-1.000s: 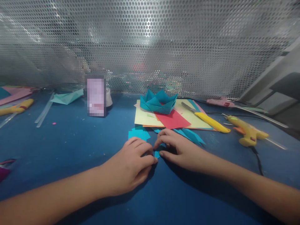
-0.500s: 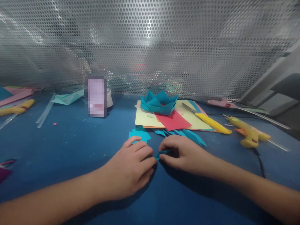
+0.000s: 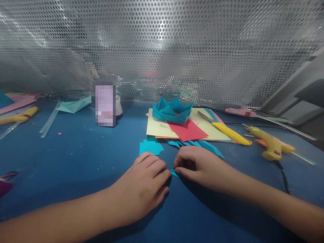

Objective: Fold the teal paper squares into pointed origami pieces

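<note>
A small blue paper piece (image 3: 174,172) shows between my two hands, low on the blue table. My right hand (image 3: 193,165) pinches its right side between thumb and index finger. My left hand (image 3: 152,180) is closed, palm down, its fingertips at the left edge of the piece; the thumb is partly hidden. Just beyond my left fingers lie several blue paper squares (image 3: 149,147). Folded blue strips (image 3: 207,147) rest behind my right hand. A blue folded paper crown shape (image 3: 173,111) sits on a stack of coloured sheets (image 3: 158,130).
A red sheet (image 3: 188,130) and a yellow cutter (image 3: 231,133) lie on the stack. To the right is a yellow glue gun (image 3: 273,145) with its cord. A blurred upright panel (image 3: 104,104) stands back left. Behind everything rises a perforated metal screen (image 3: 162,50).
My left fingers have drawn back slightly from the blue squares. The small piece between my hands now shows lower and less of it is visible.
</note>
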The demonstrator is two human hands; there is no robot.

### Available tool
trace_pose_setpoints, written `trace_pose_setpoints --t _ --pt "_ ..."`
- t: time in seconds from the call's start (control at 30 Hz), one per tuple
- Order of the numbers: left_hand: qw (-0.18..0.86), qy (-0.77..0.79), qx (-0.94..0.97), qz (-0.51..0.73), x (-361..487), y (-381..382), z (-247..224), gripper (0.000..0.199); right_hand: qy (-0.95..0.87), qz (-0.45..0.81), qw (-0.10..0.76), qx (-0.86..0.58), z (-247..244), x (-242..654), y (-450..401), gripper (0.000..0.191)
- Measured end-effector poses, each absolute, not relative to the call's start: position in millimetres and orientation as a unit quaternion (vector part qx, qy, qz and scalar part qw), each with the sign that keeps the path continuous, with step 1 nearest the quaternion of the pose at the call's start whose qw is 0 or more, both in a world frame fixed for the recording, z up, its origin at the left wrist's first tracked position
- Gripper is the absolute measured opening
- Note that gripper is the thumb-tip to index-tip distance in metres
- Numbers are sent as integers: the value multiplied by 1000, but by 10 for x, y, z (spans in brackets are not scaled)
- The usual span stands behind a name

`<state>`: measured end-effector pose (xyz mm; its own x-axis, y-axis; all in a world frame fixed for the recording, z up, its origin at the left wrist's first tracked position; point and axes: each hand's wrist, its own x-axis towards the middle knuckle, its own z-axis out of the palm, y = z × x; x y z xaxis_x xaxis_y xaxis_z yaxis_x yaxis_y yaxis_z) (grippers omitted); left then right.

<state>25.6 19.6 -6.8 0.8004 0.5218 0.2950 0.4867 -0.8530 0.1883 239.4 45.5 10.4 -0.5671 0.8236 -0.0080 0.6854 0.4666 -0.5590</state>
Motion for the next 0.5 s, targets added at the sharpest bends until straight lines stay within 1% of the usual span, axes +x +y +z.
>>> trace_pose_setpoints --t 0.27,0.5 --pt "69 274 946 159 269 183 -101 23 -843 263 129 -451 91 2386 460 8" --pt "94 285 945 133 275 176 -36 25 -848 256 125 -448 93 2387 460 8"
